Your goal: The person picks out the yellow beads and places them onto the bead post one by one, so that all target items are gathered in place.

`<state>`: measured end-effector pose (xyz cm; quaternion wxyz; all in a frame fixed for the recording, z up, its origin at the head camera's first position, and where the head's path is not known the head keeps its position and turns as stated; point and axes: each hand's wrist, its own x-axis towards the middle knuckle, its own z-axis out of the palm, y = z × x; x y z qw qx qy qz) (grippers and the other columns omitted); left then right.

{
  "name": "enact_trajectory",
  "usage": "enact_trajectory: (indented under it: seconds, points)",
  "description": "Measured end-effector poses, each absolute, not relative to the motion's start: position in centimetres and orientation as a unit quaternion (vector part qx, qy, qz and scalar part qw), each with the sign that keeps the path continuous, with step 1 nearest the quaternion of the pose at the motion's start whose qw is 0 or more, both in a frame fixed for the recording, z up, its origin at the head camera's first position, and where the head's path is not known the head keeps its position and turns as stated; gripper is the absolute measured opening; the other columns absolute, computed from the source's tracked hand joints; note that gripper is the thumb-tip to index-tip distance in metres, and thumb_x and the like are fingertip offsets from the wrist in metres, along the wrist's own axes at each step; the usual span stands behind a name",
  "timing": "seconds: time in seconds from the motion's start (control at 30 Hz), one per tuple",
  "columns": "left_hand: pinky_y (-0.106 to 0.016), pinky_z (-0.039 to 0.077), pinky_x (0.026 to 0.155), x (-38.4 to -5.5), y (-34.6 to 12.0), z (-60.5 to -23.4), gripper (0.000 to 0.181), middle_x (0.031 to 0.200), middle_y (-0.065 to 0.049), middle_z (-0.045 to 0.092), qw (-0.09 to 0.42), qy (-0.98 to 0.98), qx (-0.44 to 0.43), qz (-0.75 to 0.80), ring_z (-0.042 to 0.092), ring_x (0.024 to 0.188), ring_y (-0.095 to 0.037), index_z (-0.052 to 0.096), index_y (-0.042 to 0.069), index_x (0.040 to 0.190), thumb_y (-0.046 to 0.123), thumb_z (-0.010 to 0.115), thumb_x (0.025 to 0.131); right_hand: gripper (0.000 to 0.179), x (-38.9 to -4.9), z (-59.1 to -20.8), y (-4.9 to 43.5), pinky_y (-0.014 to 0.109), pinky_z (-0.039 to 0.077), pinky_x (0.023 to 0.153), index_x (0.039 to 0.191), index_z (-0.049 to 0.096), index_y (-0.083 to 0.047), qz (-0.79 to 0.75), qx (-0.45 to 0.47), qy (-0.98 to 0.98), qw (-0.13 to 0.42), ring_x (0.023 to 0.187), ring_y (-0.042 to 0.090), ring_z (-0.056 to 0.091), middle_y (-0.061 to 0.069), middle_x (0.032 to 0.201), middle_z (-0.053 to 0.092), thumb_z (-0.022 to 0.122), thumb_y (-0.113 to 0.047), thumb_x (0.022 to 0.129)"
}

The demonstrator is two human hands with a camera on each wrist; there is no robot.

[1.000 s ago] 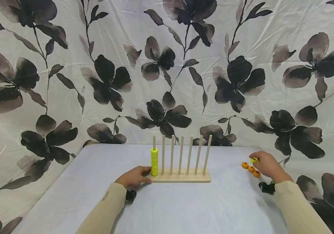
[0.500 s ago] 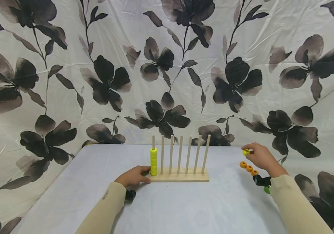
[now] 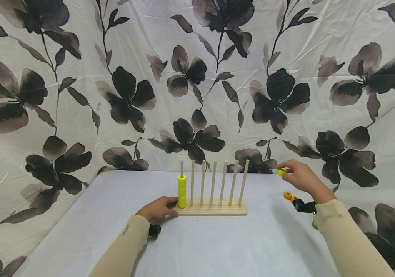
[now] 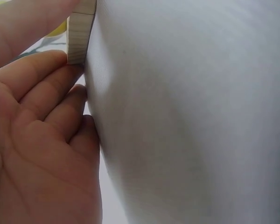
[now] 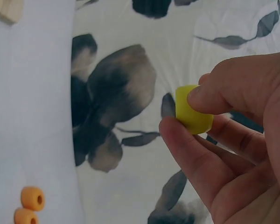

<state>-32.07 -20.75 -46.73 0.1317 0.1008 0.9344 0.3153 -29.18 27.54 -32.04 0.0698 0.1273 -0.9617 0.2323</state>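
Note:
A wooden peg rack (image 3: 212, 209) stands on the table, with several upright rods on its flat base. Yellow beads (image 3: 182, 191) are stacked on its leftmost rod. My left hand (image 3: 158, 209) holds the base's left end between thumb and fingers; the left wrist view shows the base's corner (image 4: 80, 37) between them. Off to the right, my right hand (image 3: 301, 177) is raised above the table and pinches a single yellow bead (image 5: 192, 110) between thumb and fingertips. This bead (image 3: 282, 172) is well apart from the rack.
Orange beads (image 3: 287, 195) lie on the table (image 3: 239, 242) below the right hand, partly hidden by the black wrist camera (image 3: 302, 206). A green piece (image 3: 315, 222) shows beside the right sleeve. Behind the table hangs a flower-printed cloth (image 3: 239, 96).
My right hand has lifted the yellow bead up from beside the orange beads and moved it to the left. The left hand stays on the rack.

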Motion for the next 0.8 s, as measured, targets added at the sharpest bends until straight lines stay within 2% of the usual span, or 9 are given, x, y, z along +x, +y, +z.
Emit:
enact_trajectory:
  seconds: [0.13, 0.27, 0.37, 0.5, 0.8]
  points:
    - [-0.057, 0.029, 0.114, -31.9, -20.7, -46.7, 0.076, 0.149, -0.01, 0.047, 0.135, 0.934, 0.097, 0.314, 0.037, 0.141, -0.036, 0.048, 0.014, 0.144, 0.036, 0.079, 0.079, 0.034, -28.9, -31.0, 26.5, 0.036, 0.054, 0.071, 0.125, 0.062, -0.007, 0.231, 0.14, -0.96, 0.074, 0.118, 0.047, 0.056, 0.024, 0.136, 0.051, 0.052, -0.011, 0.094]
    - [-0.057, 0.029, 0.115, -31.7, -20.7, -46.6, 0.075, 0.149, -0.01, 0.046, 0.135, 0.936, 0.1, 0.309, 0.036, 0.141, -0.036, 0.047, 0.013, 0.144, 0.036, 0.078, 0.08, 0.032, -28.9, -30.2, 25.3, 0.04, 0.055, 0.072, 0.125, 0.063, -0.01, 0.228, 0.15, -0.959, 0.083, 0.119, 0.046, 0.056, 0.022, 0.136, 0.054, 0.052, -0.013, 0.095]
    - [-0.057, 0.029, 0.115, -31.7, -20.8, -46.6, 0.075, 0.149, -0.011, 0.046, 0.134, 0.937, 0.102, 0.306, 0.037, 0.141, -0.036, 0.047, 0.013, 0.144, 0.036, 0.078, 0.08, 0.032, -29.0, -29.9, 24.4, 0.049, 0.056, 0.082, 0.125, 0.063, -0.01, 0.226, 0.158, -0.957, 0.093, 0.119, 0.046, 0.056, 0.021, 0.134, 0.057, 0.053, -0.014, 0.095]
    - [-0.057, 0.03, 0.114, -31.8, -20.7, -46.8, 0.075, 0.148, -0.01, 0.048, 0.135, 0.937, 0.102, 0.306, 0.038, 0.14, -0.036, 0.048, 0.013, 0.144, 0.036, 0.079, 0.079, 0.032, -29.2, -29.5, 23.5, 0.054, 0.054, 0.089, 0.126, 0.063, -0.009, 0.227, 0.174, -0.953, 0.105, 0.119, 0.045, 0.057, 0.019, 0.132, 0.059, 0.053, -0.014, 0.096]
    - [-0.055, 0.029, 0.115, -31.6, -20.7, -46.3, 0.073, 0.149, -0.009, 0.046, 0.133, 0.94, 0.118, 0.29, 0.037, 0.141, -0.034, 0.046, 0.014, 0.145, 0.037, 0.076, 0.082, 0.031, -29.7, -28.0, 21.3, 0.054, 0.053, 0.093, 0.126, 0.062, -0.01, 0.229, 0.211, -0.942, 0.127, 0.116, 0.042, 0.061, 0.018, 0.129, 0.061, 0.058, -0.015, 0.096]
